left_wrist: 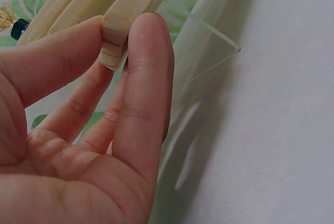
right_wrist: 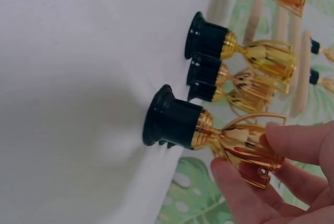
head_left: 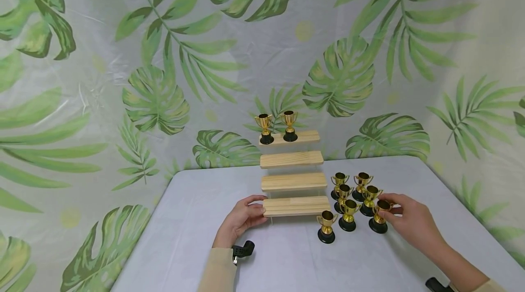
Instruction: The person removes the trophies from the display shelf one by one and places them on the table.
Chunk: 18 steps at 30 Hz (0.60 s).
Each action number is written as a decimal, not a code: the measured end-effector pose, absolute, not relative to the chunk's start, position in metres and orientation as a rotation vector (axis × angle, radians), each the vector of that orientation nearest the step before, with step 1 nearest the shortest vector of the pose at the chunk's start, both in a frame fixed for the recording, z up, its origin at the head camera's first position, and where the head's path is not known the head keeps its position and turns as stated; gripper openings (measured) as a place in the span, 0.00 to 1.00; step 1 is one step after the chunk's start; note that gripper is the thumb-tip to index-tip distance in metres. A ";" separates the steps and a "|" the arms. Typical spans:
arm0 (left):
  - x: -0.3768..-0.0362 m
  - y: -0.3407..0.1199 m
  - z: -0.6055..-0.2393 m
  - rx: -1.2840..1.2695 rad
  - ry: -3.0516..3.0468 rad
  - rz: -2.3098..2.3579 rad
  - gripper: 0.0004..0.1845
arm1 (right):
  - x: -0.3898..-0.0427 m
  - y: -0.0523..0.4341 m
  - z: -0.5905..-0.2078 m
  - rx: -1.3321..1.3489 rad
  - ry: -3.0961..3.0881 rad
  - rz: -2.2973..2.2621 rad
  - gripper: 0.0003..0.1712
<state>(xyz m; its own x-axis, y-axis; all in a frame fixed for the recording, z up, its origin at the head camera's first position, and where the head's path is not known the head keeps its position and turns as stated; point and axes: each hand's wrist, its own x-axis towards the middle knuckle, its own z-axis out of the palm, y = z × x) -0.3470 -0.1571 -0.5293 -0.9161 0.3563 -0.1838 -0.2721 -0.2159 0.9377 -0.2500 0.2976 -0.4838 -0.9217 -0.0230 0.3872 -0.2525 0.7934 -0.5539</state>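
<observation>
A tiered stand with wooden shelves stands on the table, and two small gold trophies sit on its top shelf (head_left: pixel 308 136). My left hand (head_left: pixel 242 219) pinches the left end of the lowest shelf (head_left: pixel 296 207) between thumb and fingers; the left wrist view shows this shelf end (left_wrist: pixel 116 36) close up. To the right of the stand, my right hand (head_left: pixel 414 221) pinches the cup of a gold trophy (head_left: pixel 378 226) with a black base. In the right wrist view, thumb and fingers lie around the upper part of that trophy (right_wrist: pixel 180 122).
Several similar trophies (head_left: pixel 347 223) stand close together right of the stand, one (head_left: pixel 326 236) nearer the front beside the lowest shelf. A white cloth covers the table (head_left: pixel 164 246). Behind it hangs a leaf-patterned curtain (head_left: pixel 270 55).
</observation>
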 end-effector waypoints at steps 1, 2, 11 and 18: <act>-0.347 -0.157 -0.529 0.097 1.657 2.174 0.28 | -0.250 0.298 -0.484 0.205 -2.627 0.882 0.23; -0.347 -0.157 -0.529 0.097 1.658 2.174 0.28 | -0.250 0.298 -0.485 0.204 -2.630 0.874 0.23; -0.347 -0.157 -0.529 0.106 1.660 2.174 0.28 | -0.252 0.300 -0.488 0.192 -2.637 0.844 0.22; -0.347 -0.157 -0.530 0.096 1.658 2.172 0.28 | -0.250 0.300 -0.489 0.177 -2.639 0.846 0.23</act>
